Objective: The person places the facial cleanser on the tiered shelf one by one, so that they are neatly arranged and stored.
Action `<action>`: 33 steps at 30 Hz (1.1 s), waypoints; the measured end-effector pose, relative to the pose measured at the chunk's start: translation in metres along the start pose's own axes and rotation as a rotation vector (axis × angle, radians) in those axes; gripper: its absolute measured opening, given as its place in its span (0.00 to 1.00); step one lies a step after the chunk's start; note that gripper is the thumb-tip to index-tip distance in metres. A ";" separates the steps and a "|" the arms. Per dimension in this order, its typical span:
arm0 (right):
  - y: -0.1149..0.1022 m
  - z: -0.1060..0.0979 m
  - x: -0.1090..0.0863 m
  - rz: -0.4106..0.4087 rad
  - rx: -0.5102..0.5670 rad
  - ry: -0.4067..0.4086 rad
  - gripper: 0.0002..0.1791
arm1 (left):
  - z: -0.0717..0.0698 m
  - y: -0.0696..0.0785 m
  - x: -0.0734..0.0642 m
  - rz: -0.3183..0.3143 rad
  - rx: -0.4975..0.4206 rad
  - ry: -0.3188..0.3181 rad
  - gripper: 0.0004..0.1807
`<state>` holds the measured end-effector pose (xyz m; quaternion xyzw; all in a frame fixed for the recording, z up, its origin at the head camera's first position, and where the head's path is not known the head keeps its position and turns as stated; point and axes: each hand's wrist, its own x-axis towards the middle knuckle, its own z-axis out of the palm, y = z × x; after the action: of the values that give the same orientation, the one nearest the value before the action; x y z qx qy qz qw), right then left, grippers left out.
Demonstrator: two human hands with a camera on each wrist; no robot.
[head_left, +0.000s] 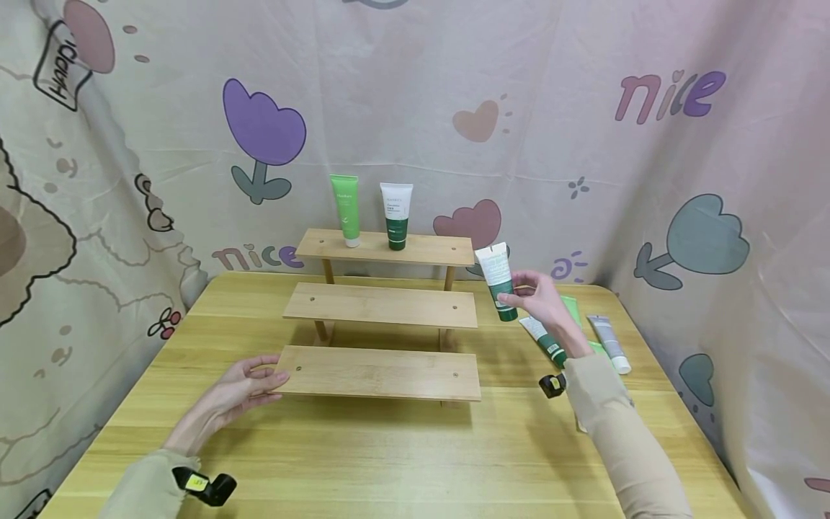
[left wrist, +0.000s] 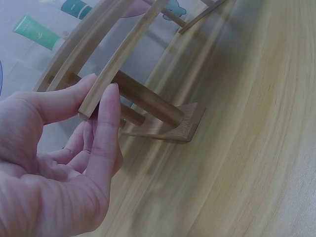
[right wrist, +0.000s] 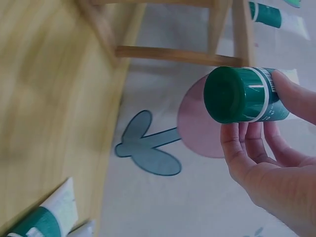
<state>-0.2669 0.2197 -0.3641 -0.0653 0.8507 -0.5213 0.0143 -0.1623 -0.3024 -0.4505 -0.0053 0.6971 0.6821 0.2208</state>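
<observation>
"So, where is the tube (head_left: 496,268)?"

"Aloft over the table (head_left: 415,461), just beside the right end of the rack (head_left: 380,306). It is white above and dark green below, with its cap (right wrist: 224,96) pointing down and its flat end tilted to the left."

"In whose grip?"

"The right hand (head_left: 543,297) pinches it between thumb and fingers, near the cap."

"And inside it?"

"Hidden by the opaque wall; the cap is on."

"The left hand (head_left: 243,389)?"

"Closed on the left end of the bottom shelf (head_left: 379,371), the wood between thumb and fingers."

"What stands higher up?"

"Two more containers on the top shelf (head_left: 431,249), both upright on their caps: a green tube (head_left: 346,205) at left and, to its right, a two-tone tube (head_left: 396,198), white over dark green like the one in hand. Their contents are hidden too."

"On the table?"

"Right of the rack, near the right sleeve (head_left: 622,432), lie a white-and-green tube (head_left: 545,344) and a grey tube (head_left: 608,339) with a white cap. Something light green (head_left: 571,308) shows behind the wrist, too covered to identify."

"And the backdrop?"

"A cloth (head_left: 382,108) printed with tulips, hearts and the word 'nice.'"
</observation>
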 end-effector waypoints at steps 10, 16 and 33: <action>-0.030 -0.001 0.010 0.004 0.084 0.004 0.25 | 0.000 0.000 0.000 0.003 0.001 0.001 0.43; -0.046 0.000 0.017 -0.004 0.096 0.020 0.22 | 0.000 0.001 -0.001 0.001 0.033 0.012 0.44; -0.073 0.011 0.048 -0.018 0.128 0.034 0.30 | 0.001 0.004 -0.003 -0.041 0.083 0.025 0.46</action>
<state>-0.3059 0.1710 -0.3024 -0.0628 0.8153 -0.5757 -0.0006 -0.1608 -0.3018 -0.4463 -0.0191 0.7273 0.6477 0.2260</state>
